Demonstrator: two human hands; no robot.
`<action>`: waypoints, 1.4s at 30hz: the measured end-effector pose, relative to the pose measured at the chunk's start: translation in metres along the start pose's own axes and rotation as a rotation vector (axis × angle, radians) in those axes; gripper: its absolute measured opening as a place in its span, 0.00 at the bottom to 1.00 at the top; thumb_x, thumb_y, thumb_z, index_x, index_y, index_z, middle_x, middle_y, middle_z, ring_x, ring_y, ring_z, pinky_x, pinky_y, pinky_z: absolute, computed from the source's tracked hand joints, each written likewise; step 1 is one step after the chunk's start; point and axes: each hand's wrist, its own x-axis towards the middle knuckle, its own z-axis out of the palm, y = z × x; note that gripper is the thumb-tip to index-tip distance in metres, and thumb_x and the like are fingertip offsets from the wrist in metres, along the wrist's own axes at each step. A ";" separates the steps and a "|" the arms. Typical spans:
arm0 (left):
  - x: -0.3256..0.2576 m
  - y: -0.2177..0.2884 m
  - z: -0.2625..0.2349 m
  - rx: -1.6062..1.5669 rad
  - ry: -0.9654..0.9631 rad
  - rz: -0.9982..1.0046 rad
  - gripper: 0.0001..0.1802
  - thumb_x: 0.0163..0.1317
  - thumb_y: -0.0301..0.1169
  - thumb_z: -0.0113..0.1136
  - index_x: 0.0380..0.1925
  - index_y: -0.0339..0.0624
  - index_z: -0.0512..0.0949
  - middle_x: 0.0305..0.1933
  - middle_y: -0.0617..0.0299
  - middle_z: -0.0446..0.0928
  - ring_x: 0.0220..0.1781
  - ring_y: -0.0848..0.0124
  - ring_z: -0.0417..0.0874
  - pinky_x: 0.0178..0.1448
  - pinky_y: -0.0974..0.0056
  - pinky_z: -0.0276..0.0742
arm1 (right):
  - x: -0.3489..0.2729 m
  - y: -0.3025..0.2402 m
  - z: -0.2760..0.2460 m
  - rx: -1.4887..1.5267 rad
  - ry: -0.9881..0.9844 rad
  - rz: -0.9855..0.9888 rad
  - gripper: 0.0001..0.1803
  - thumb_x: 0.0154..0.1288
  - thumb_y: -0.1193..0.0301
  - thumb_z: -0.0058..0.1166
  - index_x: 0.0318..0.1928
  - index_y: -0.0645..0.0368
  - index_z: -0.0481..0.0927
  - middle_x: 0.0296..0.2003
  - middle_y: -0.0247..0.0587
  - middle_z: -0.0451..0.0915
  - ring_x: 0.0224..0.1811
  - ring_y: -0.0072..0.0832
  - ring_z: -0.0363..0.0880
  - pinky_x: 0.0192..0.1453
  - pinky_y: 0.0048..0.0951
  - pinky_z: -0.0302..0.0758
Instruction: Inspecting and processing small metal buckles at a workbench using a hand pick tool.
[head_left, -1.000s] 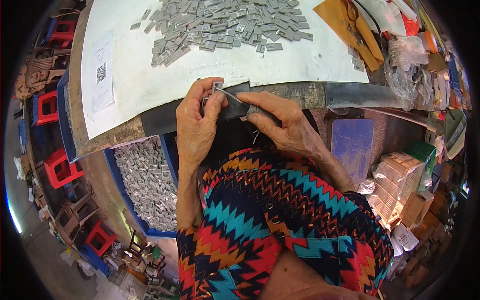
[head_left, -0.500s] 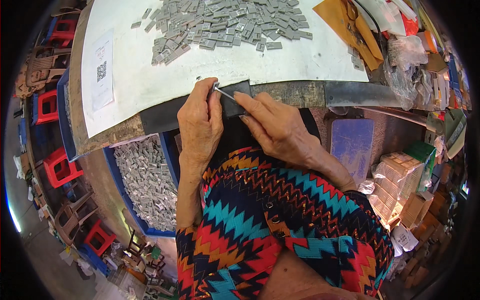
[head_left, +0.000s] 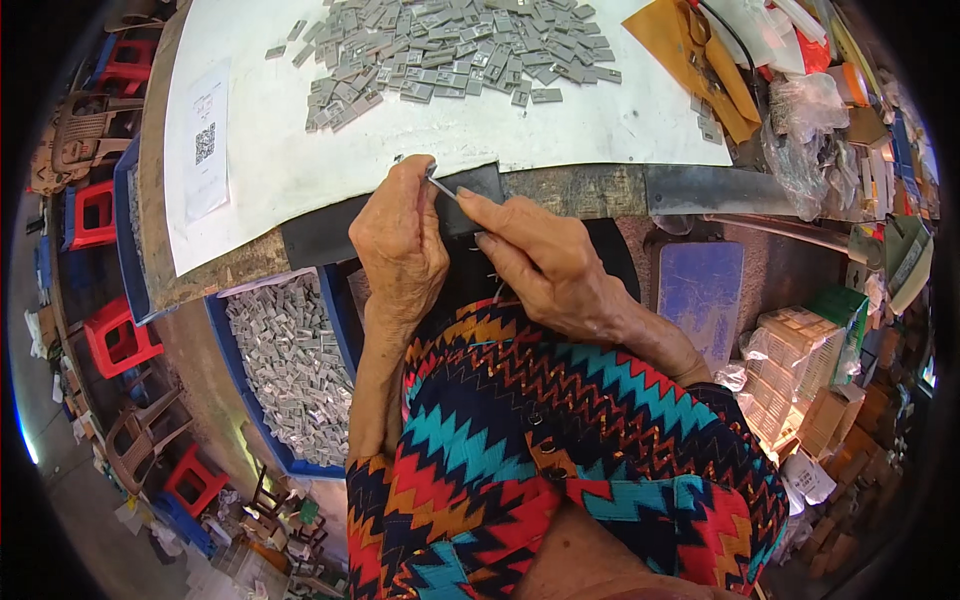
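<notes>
Table [head_left: 590, 188]: its near edge was bare, worn wood. Sheet [head_left: 560, 130]: white, it was spread over the table's top. Bin [head_left: 337, 310]: blue, heaped with small grey pieces, it stood below the table's near edge, toward the left. Heap [head_left: 450, 60]: many flat grey pieces, they lay loose on the table's far half. Board [head_left: 700, 295]: blue, scuffed, it sat below the table's near edge, toward the right. Envelope [head_left: 742, 105]: orange-yellow, it lay at the table's right end. Pad [head_left: 330, 228]: black, it lapped the table's near edge. Right hand [head_left: 560, 250]: it was held just off the table's near edge, thumb and fingers closed around a tool. Left hand [head_left: 400, 240]: it was raised at the table's near edge, thumb and forefinger pinching a part. Tool [head_left: 446, 188]: a thin metal shaft, it reached the left fingertips above the table's near edge; its handle was hidden. Part [head_left: 430, 170]: small, grey, mostly covered, it was held above that same table edge.
</notes>
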 end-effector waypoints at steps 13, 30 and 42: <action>-0.069 -0.035 -0.087 0.275 -0.014 -0.431 0.11 0.61 0.22 0.47 0.44 0.36 0.73 0.39 0.49 0.78 0.39 0.59 0.80 0.43 0.63 0.73 | 0.010 0.004 0.008 0.274 -0.333 0.139 0.18 0.60 0.73 0.48 0.50 0.65 0.71 0.34 0.53 0.75 0.35 0.45 0.75 0.39 0.37 0.71; -0.028 -0.051 -0.087 0.344 0.066 -0.240 0.07 0.56 0.21 0.55 0.35 0.36 0.77 0.35 0.54 0.77 0.35 0.61 0.77 0.39 0.65 0.72 | -0.003 0.018 -0.006 0.318 -0.306 0.258 0.18 0.61 0.75 0.49 0.53 0.61 0.71 0.35 0.44 0.77 0.36 0.27 0.75 0.41 0.26 0.70; 0.066 -0.088 0.007 0.520 -0.010 0.203 0.08 0.47 0.22 0.59 0.29 0.43 0.76 0.31 0.63 0.72 0.37 0.63 0.73 0.39 0.61 0.66 | -0.007 0.024 -0.017 0.346 -0.239 0.318 0.18 0.60 0.75 0.50 0.52 0.61 0.72 0.41 0.45 0.78 0.43 0.30 0.76 0.47 0.28 0.71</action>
